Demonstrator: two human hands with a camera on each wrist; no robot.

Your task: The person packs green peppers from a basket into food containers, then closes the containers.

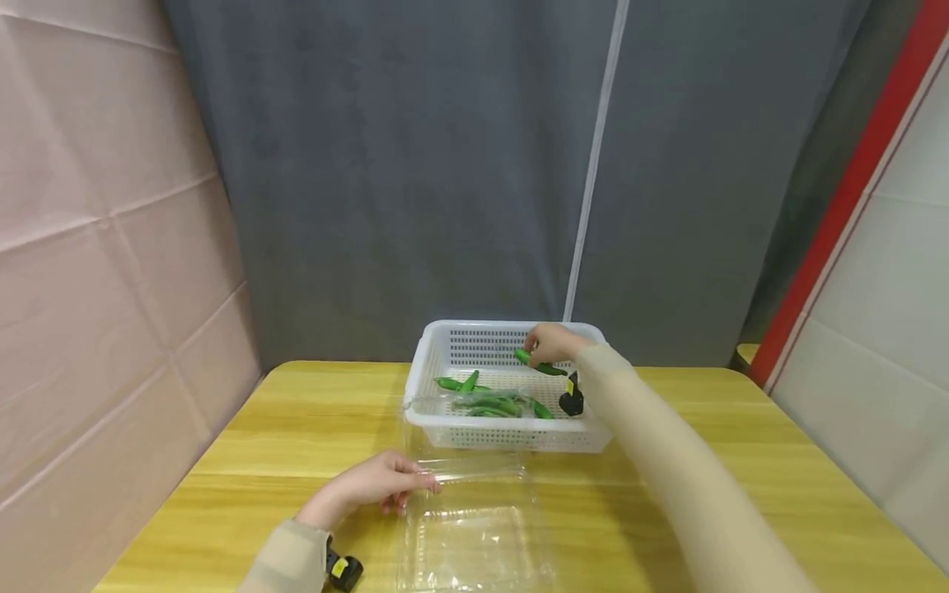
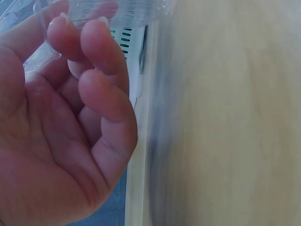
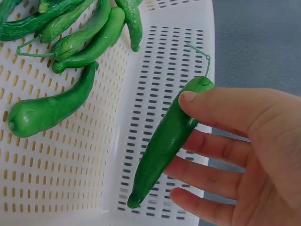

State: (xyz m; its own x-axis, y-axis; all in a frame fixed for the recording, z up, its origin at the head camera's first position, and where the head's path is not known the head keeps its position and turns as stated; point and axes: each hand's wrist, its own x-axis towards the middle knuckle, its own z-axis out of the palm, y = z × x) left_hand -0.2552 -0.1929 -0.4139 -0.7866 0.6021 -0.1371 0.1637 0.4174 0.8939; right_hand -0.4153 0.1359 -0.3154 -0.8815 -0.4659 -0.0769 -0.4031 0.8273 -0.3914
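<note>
Between thumb and fingers, my right hand (image 1: 554, 343) pinches a green chili pepper (image 3: 167, 141) over the right part of a white plastic basket (image 1: 418, 395). Several more green peppers (image 3: 89, 47) lie on the basket's slotted floor. My left hand (image 1: 381, 480) holds the edge of a clear plastic clamshell box (image 1: 474, 535) at its hinge side, thumb and index finger on the plastic. The box's raised lid (image 1: 426, 428) leans against the basket's near rim, and some peppers show through it. In the left wrist view the other fingers (image 2: 108, 94) are loosely curled.
A wooden table (image 1: 311, 428) carries the basket and the box. Behind it hangs a dark grey curtain (image 1: 408, 181). A pink cloth wall (image 1: 111, 247) stands on the left, a white panel (image 1: 882, 329) with a red edge on the right.
</note>
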